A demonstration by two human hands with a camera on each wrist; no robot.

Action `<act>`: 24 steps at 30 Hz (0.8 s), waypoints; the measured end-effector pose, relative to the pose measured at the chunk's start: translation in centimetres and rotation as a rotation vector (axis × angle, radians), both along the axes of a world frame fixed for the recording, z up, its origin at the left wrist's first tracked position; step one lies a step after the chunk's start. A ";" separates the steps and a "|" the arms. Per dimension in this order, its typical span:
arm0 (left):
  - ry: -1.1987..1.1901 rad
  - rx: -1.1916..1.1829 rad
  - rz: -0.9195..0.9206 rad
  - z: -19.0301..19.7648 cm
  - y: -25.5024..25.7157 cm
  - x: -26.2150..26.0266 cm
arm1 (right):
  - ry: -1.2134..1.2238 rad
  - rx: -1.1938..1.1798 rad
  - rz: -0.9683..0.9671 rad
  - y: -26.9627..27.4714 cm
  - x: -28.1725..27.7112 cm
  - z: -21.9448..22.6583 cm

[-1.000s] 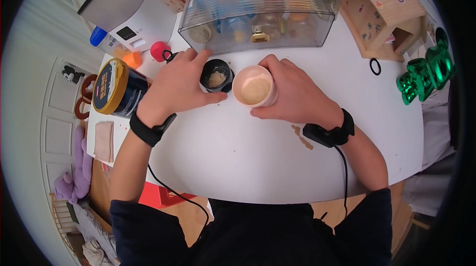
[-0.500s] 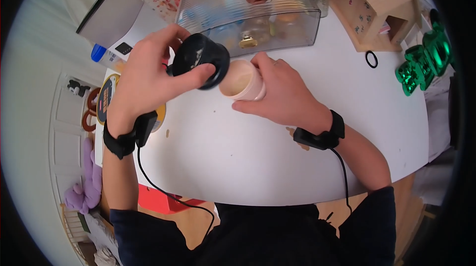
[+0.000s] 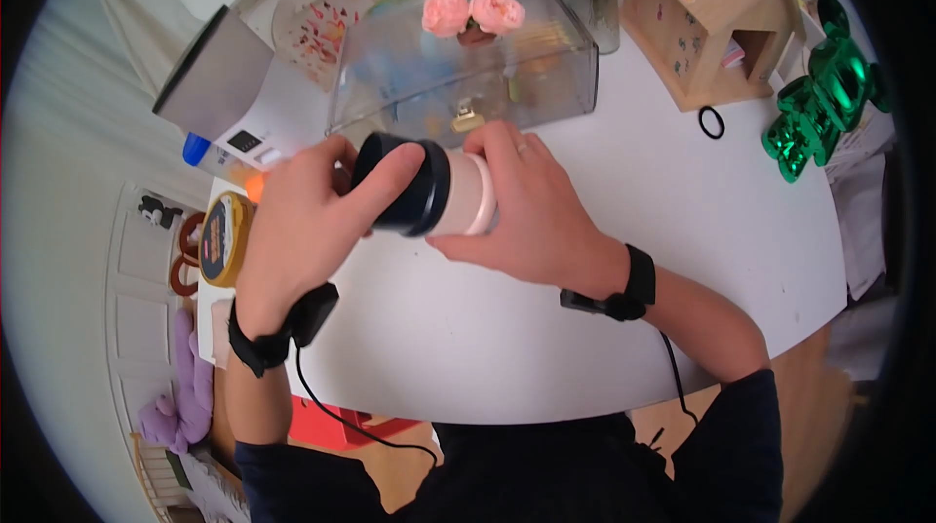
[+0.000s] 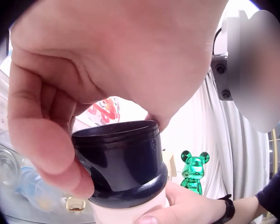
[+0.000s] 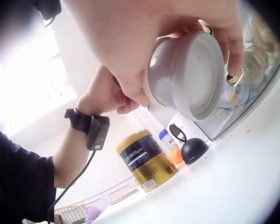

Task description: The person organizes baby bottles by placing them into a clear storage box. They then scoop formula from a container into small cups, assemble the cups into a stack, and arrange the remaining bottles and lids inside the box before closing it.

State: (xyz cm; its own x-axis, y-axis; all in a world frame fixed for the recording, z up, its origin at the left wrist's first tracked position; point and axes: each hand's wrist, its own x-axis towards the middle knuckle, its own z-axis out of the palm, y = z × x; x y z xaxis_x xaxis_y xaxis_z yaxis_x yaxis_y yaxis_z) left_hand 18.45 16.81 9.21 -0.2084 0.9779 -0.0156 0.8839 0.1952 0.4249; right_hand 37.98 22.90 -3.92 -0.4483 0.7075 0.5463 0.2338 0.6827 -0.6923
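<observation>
The left hand (image 3: 304, 221) grips a black cup-shaped part (image 3: 405, 184), thumb on one side and fingers on the other. Around the pale pink cup (image 3: 466, 193) curls the right hand (image 3: 546, 216). Both pieces meet mouth to mouth above the table and lie tilted sideways in the head view. In the left wrist view the black part (image 4: 126, 163) sits over the rim of the pink cup (image 4: 130, 213). The right wrist view shows the pale base of the cup (image 5: 203, 79); its contents are hidden.
A clear lidded box (image 3: 458, 75) stands behind the hands, with pink flowers on top. A gold-lidded tub (image 3: 226, 240) is at left; a black dome (image 5: 194, 150) rests near it. At right are a wooden house (image 3: 717, 26), black ring (image 3: 712, 122) and shiny green bear figure (image 3: 824, 94).
The left hand has lifted the black part from the table and brought it against the pink cup's mouth. The cup has tipped sideways in the right hand, and the head view has shifted.
</observation>
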 end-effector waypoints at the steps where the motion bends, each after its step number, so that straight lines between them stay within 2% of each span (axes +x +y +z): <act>1: -0.060 -0.048 0.030 0.4 -0.2 0.3 | 0.005 -0.019 0.012 -0.2 0.0 0.3; 3: -0.160 0.023 0.082 0.0 -0.5 -0.1 | 0.025 -0.106 0.037 -0.4 0.0 0.9; 7: -0.127 -0.005 0.103 0.3 -0.4 -0.3 | 0.046 -0.141 0.050 -0.5 -0.1 0.8; 15: -0.088 -0.059 0.116 1.4 -0.6 0.1 | 0.046 0.083 -0.030 -1.0 -0.1 0.6; 21: -0.129 0.006 -0.066 2.0 -1.5 -0.2 | 0.102 -0.019 0.034 -1.0 0.0 1.1; 24: -0.314 0.103 -0.174 0.5 -1.5 -1.4 | 0.105 -0.023 0.044 -1.1 0.1 1.1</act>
